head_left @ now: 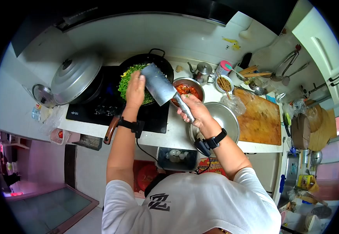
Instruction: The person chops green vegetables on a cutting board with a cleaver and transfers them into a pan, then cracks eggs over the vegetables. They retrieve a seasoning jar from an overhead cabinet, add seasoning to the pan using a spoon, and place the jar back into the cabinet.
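- A large pot (75, 80) stands at the left; its lid hides whatever is inside.
- The wok (166, 70) sits on the black stove (81, 116), covering much of the cooktop. Its chopped greens (124, 84) show mainly on the left, the rest lying behind hand and blade.
- The left hand (136, 89) is above the wok, fingers close together and pointing away from the body, beside the cleaver's left edge; whether they touch or grip the steel, I cannot tell.
- The cleaver (158, 85) slants over the wok's right side, its blade hiding part of the rim.
- The bowl of red food (187, 90) is partly covered by the blade and right hand; its ingredients are hard to name.
- The right hand (194, 107) has its fingers clamped around the cleaver's handle, hiding the middle of it.
- A wide metal bowl (228, 119) is partly blocked by the right forearm.
- Crumpled clear plastic (235, 105) overlaps the cutting board (261, 121).
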The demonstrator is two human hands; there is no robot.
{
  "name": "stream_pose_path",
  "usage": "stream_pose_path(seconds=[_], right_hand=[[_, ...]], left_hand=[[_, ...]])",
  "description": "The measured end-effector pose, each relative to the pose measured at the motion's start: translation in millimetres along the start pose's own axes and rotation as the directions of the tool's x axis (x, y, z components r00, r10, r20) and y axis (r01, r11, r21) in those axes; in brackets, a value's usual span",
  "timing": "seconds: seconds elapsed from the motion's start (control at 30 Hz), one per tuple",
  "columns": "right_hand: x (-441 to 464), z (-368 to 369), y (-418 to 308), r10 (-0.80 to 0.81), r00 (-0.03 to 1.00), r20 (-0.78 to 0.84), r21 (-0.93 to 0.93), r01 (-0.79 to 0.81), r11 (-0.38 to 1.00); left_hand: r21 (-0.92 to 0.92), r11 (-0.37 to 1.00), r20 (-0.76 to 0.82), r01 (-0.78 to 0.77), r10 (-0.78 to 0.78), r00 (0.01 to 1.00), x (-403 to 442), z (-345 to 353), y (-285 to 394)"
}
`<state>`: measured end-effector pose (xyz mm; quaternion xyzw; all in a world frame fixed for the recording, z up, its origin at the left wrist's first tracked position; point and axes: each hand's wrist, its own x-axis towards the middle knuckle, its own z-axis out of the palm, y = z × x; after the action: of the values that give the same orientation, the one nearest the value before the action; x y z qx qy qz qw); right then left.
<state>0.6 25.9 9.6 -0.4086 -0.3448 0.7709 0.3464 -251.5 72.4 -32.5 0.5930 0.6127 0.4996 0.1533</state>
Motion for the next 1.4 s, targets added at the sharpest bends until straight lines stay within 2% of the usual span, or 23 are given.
stream_pose_path(seconds=[0.07, 0.17, 0.23, 0.3, 0.4, 0.43, 0.47, 0.57, 0.63, 0.7, 0.8, 0.83, 0.87, 0.9, 0.93, 0.97, 1.0, 1.03, 1.07, 1.1, 1.17, 1.27, 1.4], right_hand=[[0.3, 1.7, -3.6, -0.013, 0.999, -0.034, -0.032, 0.012, 0.999], [-2.7, 10.2, -7.6, -0.079, 0.991, -0.110, -0.134, 0.064, 0.989], [-2.0, 12.6, -4.6, -0.320, 0.939, -0.124, -0.563, 0.199, 0.802], [0.6, 15.7, -2.5, -0.316, 0.939, -0.137, -0.532, 0.199, 0.823], [9.4, 24.0, -3.4, -0.304, 0.943, -0.136, -0.477, 0.207, 0.854], [12.2, 27.4, -4.1, -0.247, 0.959, -0.138, -0.370, 0.181, 0.911], [13.9, 30.1, -4.2, -0.188, 0.973, -0.134, -0.258, 0.149, 0.955], [10.0, 42.0, -9.2, -0.145, 0.986, -0.087, -0.283, 0.115, 0.952], [7.1, 44.6, -10.2, -0.140, 0.987, -0.074, -0.291, 0.113, 0.950], [1.4, 45.8, -10.8, -0.129, 0.990, -0.063, -0.298, 0.105, 0.949], [-3.2, 47.1, -10.7, -0.143, 0.986, -0.086, -0.321, 0.108, 0.941], [-2.2, 45.9, -8.8, -0.264, 0.962, -0.075, -0.464, 0.201, 0.863], [-2.1, 44.5, -8.3, -0.380, 0.924, -0.048, -0.595, 0.279, 0.753], [-2.8, 43.1, -9.0, -0.384, 0.922, -0.056, -0.595, 0.278, 0.754], [-3.1, 41.5, -9.5, -0.620, 0.774, 0.129, -0.874, 0.384, 0.298], [-3.2, 40.8, -9.7, -0.694, 0.599, 0.401, -0.913, 0.328, -0.244], [-5.2, 43.2, -12.3, -0.666, 0.610, 0.429, -0.902, 0.322, -0.286], [-4.2, 42.9, -12.8, -0.670, 0.608, 0.426, -0.904, 0.318, -0.285], [-3.0, 42.0, -12.7, -0.640, 0.607, 0.471, -0.881, 0.280, -0.382], [-2.4, 41.5, -12.8, -0.605, 0.609, 0.514, -0.846, 0.243, -0.475], [-2.9, 42.0, -14.1, -0.582, 0.613, 0.534, -0.826, 0.232, -0.514], [-2.9, 44.9, -11.4, -0.548, 0.592, 0.591, -0.776, 0.231, -0.587], [-6.5, 52.4, -13.7, -0.469, 0.556, 0.686, -0.679, 0.258, -0.687]], left_hand=[[-0.080, 0.981, -0.056, 0.177, -0.182, 0.982, 5.9, 1.7, -11.1], [-0.193, 0.951, -0.039, 0.242, -0.254, 0.966, 6.3, -3.4, -5.8], [-0.207, 0.942, -0.004, 0.266, -0.273, 0.962, 4.9, -4.5, 1.3], [-0.056, 0.981, -0.101, 0.187, -0.192, 0.976, -1.3, 0.0, 8.1], [0.055, 0.980, -0.064, -0.192, 0.195, 0.979, -22.1, 13.5, 15.4], [0.063, 0.950, -0.024, -0.307, 0.309, 0.951, -27.3, 15.9, 21.1], [0.061, 0.929, 0.045, -0.365, 0.362, 0.931, -30.2, 16.8, 26.0], [0.059, 0.904, 0.175, -0.424, 0.409, 0.896, -31.3, 12.1, 33.0], [0.192, 0.893, 0.131, -0.406, 0.387, 0.913, -20.1, 10.4, 18.6], [0.195, 0.928, 0.031, -0.316, 0.316, 0.948, -9.3, 5.3, -1.2], [0.065, 0.994, 0.008, 0.083, -0.084, 0.996, 5.6, -0.2, -43.3], [-0.024, 0.980, 0.008, 0.196, -0.196, 0.981, 8.2, -3.6, -48.2], [-0.088, 0.974, -0.014, 0.209, -0.211, 0.977, 7.6, -5.8, -52.3], [-0.118, 0.970, -0.015, 0.211, -0.214, 0.977, 7.2, -11.1, -47.7], [-0.155, 0.969, -0.042, 0.194, -0.202, 0.978, 4.9, -14.2, -42.6], [-0.191, 0.966, -0.071, 0.174, -0.191, 0.979, 2.2, -16.2, -37.2], [-0.190, 0.967, -0.065, 0.171, -0.186, 0.980, -1.2, -16.9, -33.1], [-0.077, 0.997, -0.124, -0.002, -0.008, 0.992, -4.8, -16.7, -28.6], [0.046, 0.984, -0.162, -0.170, 0.175, 0.971, -9.8, -16.2, -23.9], [0.103, 0.945, -0.133, -0.309, 0.321, 0.938, -15.8, -19.2, -9.6], [0.082, 0.867, 0.052, -0.491, 0.489, 0.871, -26.9, -23.3, 17.3], [0.073, 0.793, 0.345, -0.604, 0.548, 0.762, -36.2, -23.5, 38.5], [0.050, 0.799, 0.417, -0.599, 0.529, 0.739, -34.5, -24.1, 37.6]])
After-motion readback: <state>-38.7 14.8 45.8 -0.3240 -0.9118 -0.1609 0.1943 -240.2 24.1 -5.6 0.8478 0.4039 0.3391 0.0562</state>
